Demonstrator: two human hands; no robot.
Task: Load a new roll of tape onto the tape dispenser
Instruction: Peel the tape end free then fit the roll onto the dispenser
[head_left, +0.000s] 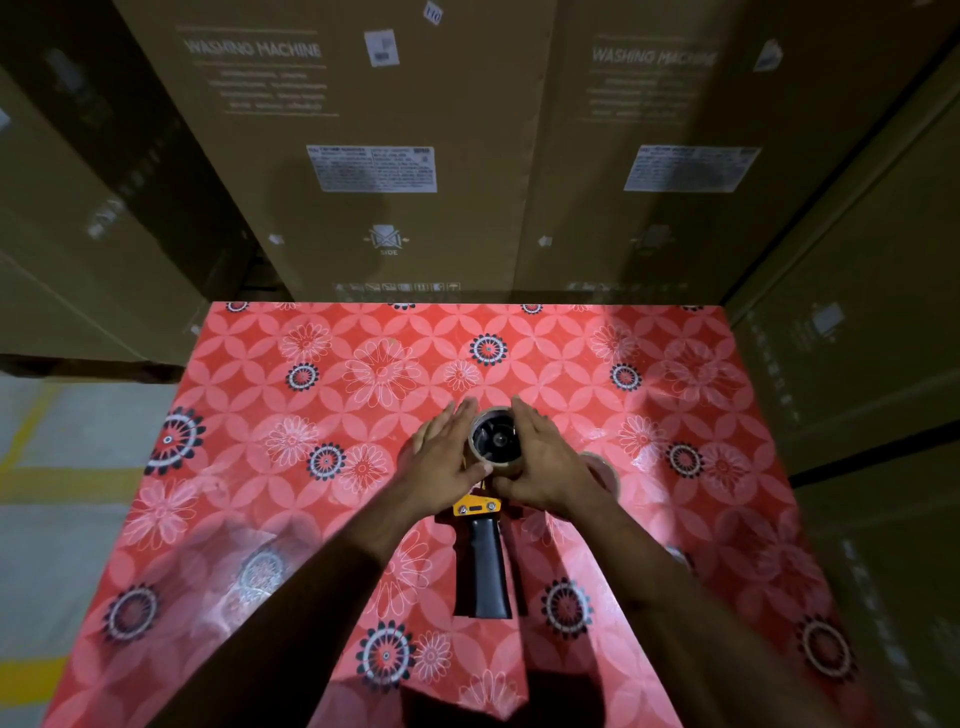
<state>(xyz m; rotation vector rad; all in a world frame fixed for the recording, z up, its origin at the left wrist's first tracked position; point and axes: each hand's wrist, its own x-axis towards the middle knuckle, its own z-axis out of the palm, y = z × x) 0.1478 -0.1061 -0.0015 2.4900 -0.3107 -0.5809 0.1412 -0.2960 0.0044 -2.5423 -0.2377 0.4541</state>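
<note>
Seemingly the roll already sits on the dispenser hub, just beyond the black handle. Both hands, left and right, flank it with straight fingers, thumbs pressing its near edge. Threading the tape looks left; another roll lies right of the dispenser.

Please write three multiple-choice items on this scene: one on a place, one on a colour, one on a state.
1. Where does the tape dispenser lie?
A. on the red floral tablecloth
B. on the floor
C. on a carton

2. What colour is its handle?
A. white
B. black
C. green

3. How do the left hand and right hand stand?
A. both fists
B. both off the table
C. fingers straight, flanking the tape roll

Answers: 1 A, cloth shows all round it; 2 B, the grip is black below a yellow plate; 3 C, straight fingers either side of the roll.
</note>
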